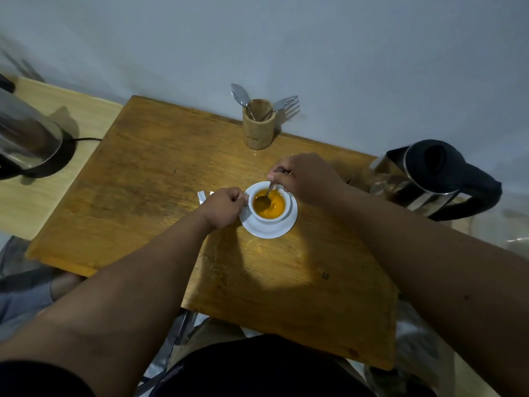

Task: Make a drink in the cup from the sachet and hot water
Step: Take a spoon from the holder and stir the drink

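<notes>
Pale grey wall is running behind a worn wooden tabletop, which is sitting pushed up against it. Near the middle of that tabletop a white cup is standing on a white saucer, and the cup is holding an orange-yellow drink.

The left hand is resting at the cup's left side, its grip clenched around the cup's handle, which is mostly hidden by the fingers. The right hand is hovering just behind and to the right of the cup, its grip pinching the upper end of a metal spoon; the spoon's bowl is dipping into the drink.

Just left of the left hand, a small white torn sachet is lying flat on the tabletop, partly hidden behind the knuckles.

Toward the wall, a bamboo holder is standing upright, carrying a spare spoon and a fork. At the right edge of the tabletop a steel kettle with a black lid and handle is sitting well apart from the cup. Off to the left, on a paler lower surface, a second steel kettle is standing on a black base with a cord trailing from it.
</notes>
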